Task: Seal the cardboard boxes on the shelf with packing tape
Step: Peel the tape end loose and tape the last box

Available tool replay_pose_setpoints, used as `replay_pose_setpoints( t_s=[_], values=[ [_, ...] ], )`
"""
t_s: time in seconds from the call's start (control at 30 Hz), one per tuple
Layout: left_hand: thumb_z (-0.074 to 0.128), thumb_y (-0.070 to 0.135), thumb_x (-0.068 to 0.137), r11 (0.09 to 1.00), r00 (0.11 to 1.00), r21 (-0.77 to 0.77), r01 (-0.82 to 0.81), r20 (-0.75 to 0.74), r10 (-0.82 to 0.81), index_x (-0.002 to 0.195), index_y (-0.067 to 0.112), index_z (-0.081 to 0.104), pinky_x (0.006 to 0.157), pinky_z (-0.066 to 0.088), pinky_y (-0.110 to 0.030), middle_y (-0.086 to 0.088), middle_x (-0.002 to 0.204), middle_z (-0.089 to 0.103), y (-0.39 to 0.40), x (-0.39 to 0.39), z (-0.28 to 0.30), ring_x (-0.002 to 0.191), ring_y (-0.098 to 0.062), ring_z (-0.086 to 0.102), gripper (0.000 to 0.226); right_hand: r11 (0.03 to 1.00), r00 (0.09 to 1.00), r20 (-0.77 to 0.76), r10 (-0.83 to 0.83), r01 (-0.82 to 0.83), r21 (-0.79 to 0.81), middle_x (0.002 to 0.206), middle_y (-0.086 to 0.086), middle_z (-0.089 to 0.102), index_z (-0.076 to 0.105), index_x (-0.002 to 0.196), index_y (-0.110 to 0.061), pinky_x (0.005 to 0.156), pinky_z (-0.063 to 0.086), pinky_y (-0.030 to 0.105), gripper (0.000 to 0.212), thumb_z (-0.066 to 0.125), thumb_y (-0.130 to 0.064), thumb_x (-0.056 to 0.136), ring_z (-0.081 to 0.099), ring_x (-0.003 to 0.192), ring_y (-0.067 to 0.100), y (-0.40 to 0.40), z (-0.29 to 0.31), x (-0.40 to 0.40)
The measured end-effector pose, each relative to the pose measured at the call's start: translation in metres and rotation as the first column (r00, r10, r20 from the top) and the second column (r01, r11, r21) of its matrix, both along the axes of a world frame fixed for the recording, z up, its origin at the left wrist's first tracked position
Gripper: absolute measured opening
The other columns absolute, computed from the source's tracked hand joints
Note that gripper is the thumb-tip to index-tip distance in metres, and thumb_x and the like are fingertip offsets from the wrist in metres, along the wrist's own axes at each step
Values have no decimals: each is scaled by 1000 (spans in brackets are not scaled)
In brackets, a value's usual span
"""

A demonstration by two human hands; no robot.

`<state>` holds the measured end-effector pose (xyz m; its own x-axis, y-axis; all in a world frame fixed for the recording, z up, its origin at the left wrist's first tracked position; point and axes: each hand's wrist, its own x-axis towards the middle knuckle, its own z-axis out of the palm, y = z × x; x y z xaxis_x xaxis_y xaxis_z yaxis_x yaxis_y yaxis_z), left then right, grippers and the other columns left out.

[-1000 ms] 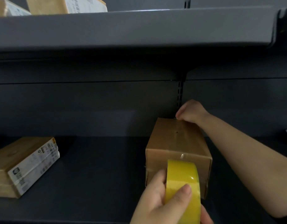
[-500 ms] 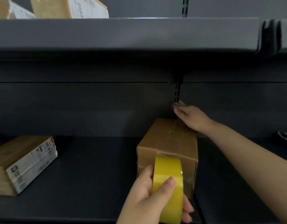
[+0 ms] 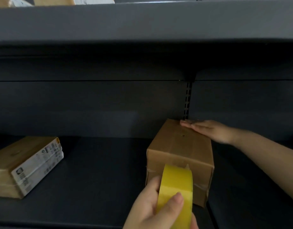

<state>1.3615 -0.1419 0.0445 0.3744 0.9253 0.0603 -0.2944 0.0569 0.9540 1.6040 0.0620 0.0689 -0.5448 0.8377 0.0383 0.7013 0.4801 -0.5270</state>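
1. Step in hand: taping the box (image 3: pixel 180 146), which sits on the shelf (image 3: pixel 101 171) against the back panel.
2. Left hand (image 3: pixel 152 207) grips the yellow tape roll (image 3: pixel 177 187) at the box's front face.
3. Right hand (image 3: pixel 208 130), fingers straight, presses flat on the box's far top edge.
4. Next move, judged: sever the strip and smooth it down.
5. A labelled carton (image 3: pixel 25 164) lies well apart, left; nothing obstructs.

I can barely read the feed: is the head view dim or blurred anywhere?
Head view: dim overall, deep shadow under the dark grey upper metal shelf; flat right hand on the brown cardboard box is motion-smeared; bright yellow tape roll in the left hand reads clearly.
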Motion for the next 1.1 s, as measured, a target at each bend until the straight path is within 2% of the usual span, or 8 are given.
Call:
replay_pose_setpoints(
  t_s=[0.1,0.27,0.43,0.53,0.63,0.73,0.87,1.1],
  values=[
    [68,26,66,1000,1000,21,-18,-9,18,94,23,68,54,54,-25,-17,67,70,1,3,1,57,-24,67,28,996,995,-74,-70,66,-58,143,-19,27,35,134,-37,102,12,8,36,29,-35,98,26,131,-2,5,4,-2],
    [64,28,71,1000,1000,16,-5,-16,5,98,22,65,53,54,-30,-20,62,67,0,2,3,53,-27,64,28,975,960,-172,-220,209,-82,142,-5,43,43,137,-22,88,31,2,40,37,-31,99,41,118,2,10,1,-2],
    [64,27,76,999,999,42,-28,-32,29,91,26,70,54,54,-32,-22,63,66,-6,-2,2,53,-28,63,16,943,937,-125,-326,313,-113,129,7,56,58,122,-14,91,33,18,38,35,-35,100,52,108,13,12,3,-6],
    [65,27,73,999,999,42,23,-37,-22,99,23,66,56,55,-32,-22,66,67,-9,-6,1,55,-28,65,27,907,908,-36,-417,418,52,133,8,53,57,124,-15,92,31,21,46,29,-43,99,49,114,18,0,5,-6],
    [70,28,67,996,996,-3,84,-8,-84,99,23,69,56,55,-32,-24,67,67,-11,-18,2,54,-28,64,32,863,967,-121,-226,256,436,147,-3,35,30,139,-33,112,14,31,47,29,-51,96,28,138,15,-43,3,-4],
    [70,28,66,996,996,-20,93,-13,-93,103,19,66,60,56,-34,-24,65,66,-13,-31,1,52,-27,63,38,724,994,-46,100,-41,688,148,-4,33,29,143,-25,116,9,35,65,34,-61,89,26,139,14,-100,-13,-11],
    [75,34,65,997,997,3,73,-31,-73,97,24,71,64,55,-33,-19,67,70,-17,-48,-2,58,-26,66,34,602,978,163,134,-211,770,145,3,37,29,140,-12,113,18,49,95,54,-73,72,32,136,18,-139,-37,-28],
    [76,41,68,996,996,32,82,-41,-80,114,13,63,65,54,-32,-10,57,67,-23,-81,-6,48,-18,62,55,493,983,170,74,-184,850,143,15,26,-2,148,-23,110,13,61,134,68,-79,48,25,134,34,-157,-76,-68]
  ],
)
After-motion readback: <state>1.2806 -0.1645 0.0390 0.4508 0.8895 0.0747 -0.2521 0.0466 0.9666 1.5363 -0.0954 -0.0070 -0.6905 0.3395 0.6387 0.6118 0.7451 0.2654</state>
